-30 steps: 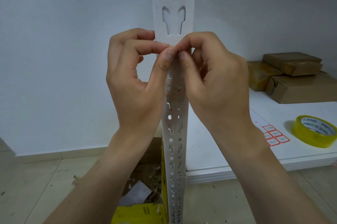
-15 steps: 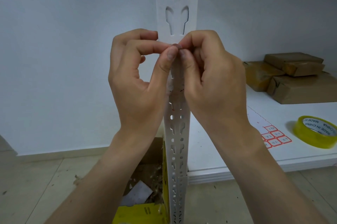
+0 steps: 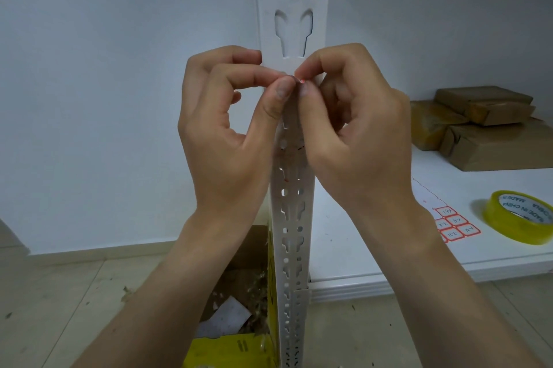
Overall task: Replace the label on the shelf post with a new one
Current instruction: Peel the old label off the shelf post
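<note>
A white slotted shelf post (image 3: 294, 188) runs up the middle of the head view. My left hand (image 3: 227, 140) and my right hand (image 3: 359, 134) meet in front of it at chest height. Thumbs and forefingers of both hands pinch a tiny red-edged label scrap (image 3: 300, 80) right at the post's face. Faint red and dark marks of old sticker residue (image 3: 294, 149) show on the post just below my fingers. A sheet of red-bordered labels (image 3: 454, 225) lies on the white shelf board (image 3: 389, 263) to the right.
A roll of yellow clear tape (image 3: 520, 219) sits on the shelf at the right edge. Brown wrapped parcels (image 3: 484, 128) are stacked at the back right. A yellow cardboard box (image 3: 239, 307) with paper scraps stands on the floor left of the post.
Both hands have shifted slightly up and right along the post, still pinching together. A small red edge of the label now shows between the fingertips.
</note>
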Demonstrator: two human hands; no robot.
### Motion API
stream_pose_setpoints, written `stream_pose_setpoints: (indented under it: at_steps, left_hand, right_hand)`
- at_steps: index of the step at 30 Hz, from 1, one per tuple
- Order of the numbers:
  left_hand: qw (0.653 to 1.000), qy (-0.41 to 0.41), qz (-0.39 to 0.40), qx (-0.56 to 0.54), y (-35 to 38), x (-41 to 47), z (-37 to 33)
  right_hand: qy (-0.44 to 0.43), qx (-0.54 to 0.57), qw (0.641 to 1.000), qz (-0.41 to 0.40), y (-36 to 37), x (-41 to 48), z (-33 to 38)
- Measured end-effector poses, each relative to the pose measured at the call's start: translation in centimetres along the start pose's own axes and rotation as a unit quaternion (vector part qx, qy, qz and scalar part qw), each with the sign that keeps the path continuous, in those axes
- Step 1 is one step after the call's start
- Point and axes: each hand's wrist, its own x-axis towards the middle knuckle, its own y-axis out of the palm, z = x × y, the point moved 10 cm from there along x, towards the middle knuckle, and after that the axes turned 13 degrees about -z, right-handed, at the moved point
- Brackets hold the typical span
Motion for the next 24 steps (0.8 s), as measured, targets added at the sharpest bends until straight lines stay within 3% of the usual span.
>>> stream_pose_setpoints:
  at_steps: [12, 24]
  left_hand:
    - [0.999, 0.018, 0.038, -0.003, 0.3, 0.0, 0.5]
    - [0.995, 0.017, 0.095, -0.033, 0.4, 0.1, 0.0]
  right_hand:
    - [-0.017, 0.050, 0.999, 0.014, -1.2, -0.3, 0.2]
    - [-0.064, -0.037, 0.997, 0.005, -0.6, 0.1, 0.5]
